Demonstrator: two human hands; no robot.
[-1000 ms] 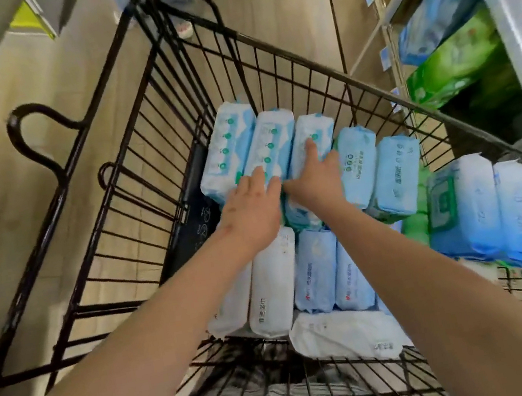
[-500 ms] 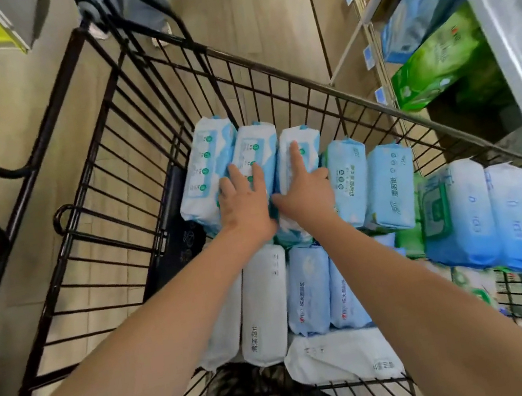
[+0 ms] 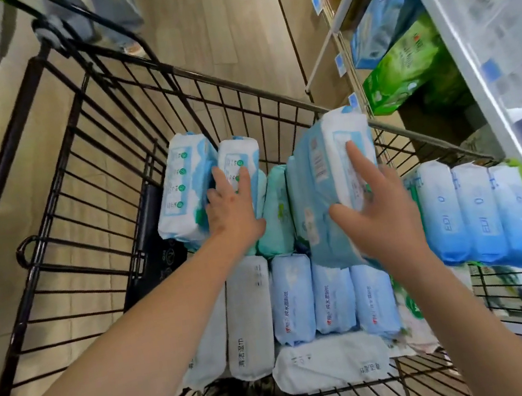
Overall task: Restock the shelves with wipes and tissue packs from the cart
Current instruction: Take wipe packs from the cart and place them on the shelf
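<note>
right hand [image 3: 379, 209] grips wipes bundle [image 3: 325, 180] above cart [image 3: 269, 92] | left hand [image 3: 234, 209] touches white pack [image 3: 238, 163] in cart

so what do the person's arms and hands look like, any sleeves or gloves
Both forearms are bare up to the frame edge, with no sleeve showing. The left hand and right hand wear no gloves, and no watch, bracelet or ring is visible on wrists or fingers.

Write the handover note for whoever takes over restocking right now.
Left hand: flat on the green-dotted pack in the cart.
Right hand: grips a raised bundle of blue and white packs above the cart's far row.
Done: a row of blue packs sits on the shelf.
Left: shelve the bundle, then the cart's other packs.
</note>
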